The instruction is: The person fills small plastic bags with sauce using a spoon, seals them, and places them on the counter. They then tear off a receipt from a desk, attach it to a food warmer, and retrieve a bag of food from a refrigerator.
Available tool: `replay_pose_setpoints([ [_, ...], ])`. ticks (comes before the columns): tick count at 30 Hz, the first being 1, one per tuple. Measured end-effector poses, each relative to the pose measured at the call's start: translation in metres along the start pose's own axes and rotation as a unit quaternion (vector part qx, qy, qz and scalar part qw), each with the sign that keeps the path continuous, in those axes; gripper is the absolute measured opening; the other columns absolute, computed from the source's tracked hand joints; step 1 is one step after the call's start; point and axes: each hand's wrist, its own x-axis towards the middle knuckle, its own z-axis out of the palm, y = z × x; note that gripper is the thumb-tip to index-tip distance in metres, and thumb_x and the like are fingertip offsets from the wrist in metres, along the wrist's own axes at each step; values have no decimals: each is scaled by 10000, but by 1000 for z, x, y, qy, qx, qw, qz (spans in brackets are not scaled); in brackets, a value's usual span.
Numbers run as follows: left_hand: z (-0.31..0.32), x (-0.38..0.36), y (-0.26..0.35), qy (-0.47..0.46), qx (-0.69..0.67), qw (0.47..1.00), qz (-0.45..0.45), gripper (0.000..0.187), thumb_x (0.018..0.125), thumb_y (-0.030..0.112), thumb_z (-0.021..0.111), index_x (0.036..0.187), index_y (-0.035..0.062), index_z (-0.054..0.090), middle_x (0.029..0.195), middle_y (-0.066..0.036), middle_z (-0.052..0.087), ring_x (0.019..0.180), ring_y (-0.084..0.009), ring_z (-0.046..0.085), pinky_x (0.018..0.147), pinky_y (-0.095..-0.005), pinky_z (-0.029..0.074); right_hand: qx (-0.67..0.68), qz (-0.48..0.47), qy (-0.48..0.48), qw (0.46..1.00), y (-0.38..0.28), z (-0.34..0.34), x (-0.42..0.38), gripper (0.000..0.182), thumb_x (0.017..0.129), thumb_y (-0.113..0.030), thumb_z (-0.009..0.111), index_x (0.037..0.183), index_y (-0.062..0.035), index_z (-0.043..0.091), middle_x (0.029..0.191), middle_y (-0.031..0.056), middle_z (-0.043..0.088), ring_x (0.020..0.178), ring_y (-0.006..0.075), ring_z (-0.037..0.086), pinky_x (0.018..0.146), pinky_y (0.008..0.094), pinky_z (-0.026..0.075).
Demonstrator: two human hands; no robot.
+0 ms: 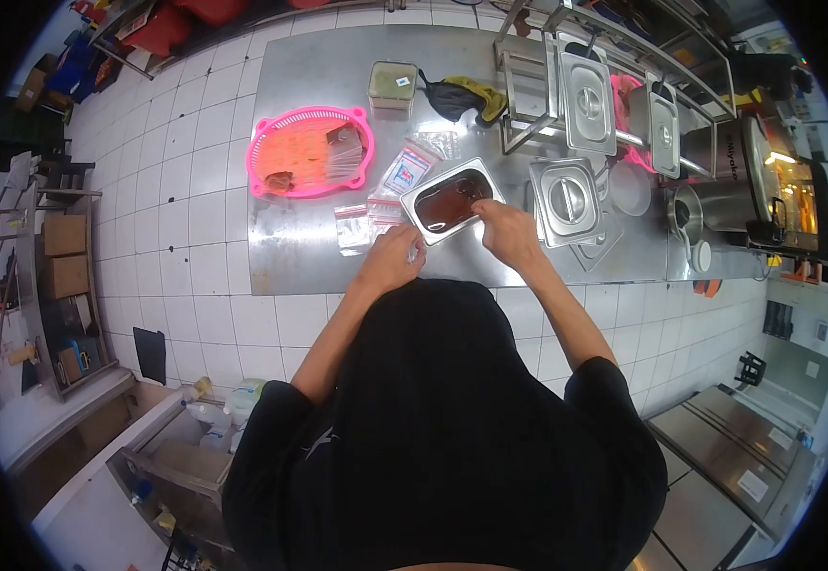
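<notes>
A rectangular steel food pan (pixel 412 203) holds dark reddish-brown sauce (pixel 442 207). My right hand (pixel 509 233) is closed in a pinch at the pan's right side. Beside its fingertips a rounded, scoop-like shape shows in the sauce, but what the fingers grip is hidden. At the pan's lower left corner, my left hand (pixel 395 259) has curled fingers around something small, clear and whitish, too small to name. Clear zip bags (pixel 353 231) with red seal lines lie just beyond the left hand. A printed zip bag (pixel 408 171) lies at the pan's upper left.
A pink basket (pixel 254 162) holding orange and clear packets stands on the steel table (pixel 285 247). Behind are a square tub (pixel 392 86) and a dark cloth (pixel 461 98). Lidded steel pans (pixel 567 202) stand right, below a metal rack (pixel 528 133). A large pot (pixel 723 181) is farther right.
</notes>
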Motion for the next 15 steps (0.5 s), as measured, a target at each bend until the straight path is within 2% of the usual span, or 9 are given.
replay_pose_setpoints([
  [2, 0, -1, 0, 7, 1, 1000, -2, 123, 808, 77, 637, 891, 21, 566, 903, -177, 608, 901, -394, 600, 799, -449, 477, 25, 19, 8, 999, 9, 0, 6, 121, 912, -125, 560, 943, -89, 672, 754, 111, 684, 682, 305, 674, 622, 413, 529],
  [4, 0, -2, -1, 12, 2, 1000, -3, 124, 808, 78, 637, 890, 20, 565, 901, -178, 606, 897, -394, 599, 797, -449, 477, 122, 189, 19, 974, 19, -7, 17, 204, 966, -160, 503, 946, -58, 679, 719, 113, 683, 676, 293, 682, 654, 395, 536],
  [5, 1, -2, -1, 11, 1, 1000, -2, 125, 807, 80, 637, 889, 20, 564, 901, -178, 606, 899, -392, 599, 799, -448, 477, 122, 188, 18, 974, 28, -2, 20, 204, 966, -160, 503, 946, -58, 679, 719, 113, 683, 676, 293, 682, 654, 395, 536],
  [7, 5, -2, -3, 10, -1, 1000, 2, 126, 807, 82, 638, 888, 20, 564, 901, -179, 607, 901, -390, 598, 801, -448, 478, 187, 249, 75, 947, 40, 6, 22, 266, 1007, -187, 471, 936, -25, 670, 670, 101, 682, 575, 235, 662, 585, 356, 522],
  [8, 6, -1, -4, 13, 7, 1000, 4, 126, 808, 82, 638, 888, 19, 563, 902, -179, 607, 906, -390, 597, 803, -447, 478, 186, 248, 78, 948, 45, 9, 21, 266, 1007, -187, 471, 936, -25, 670, 670, 101, 682, 575, 235, 662, 585, 356, 522],
  [10, 5, 0, -5, 17, 15, 1000, 8, 126, 808, 81, 638, 888, 19, 563, 902, -179, 607, 910, -389, 596, 806, -447, 478, 249, 292, 53, 922, 38, 8, 22, 311, 1030, -209, 451, 931, -5, 664, 641, 89, 682, 483, 172, 616, 502, 316, 488],
  [15, 8, -1, -7, 28, 11, 1000, 7, 123, 806, 81, 640, 885, 21, 567, 906, -176, 611, 910, -385, 599, 814, -449, 480, 321, 299, 9, 898, 35, 28, 13, 317, 1044, -217, 449, 951, 14, 644, 643, 82, 664, 451, 117, 561, 450, 271, 438],
])
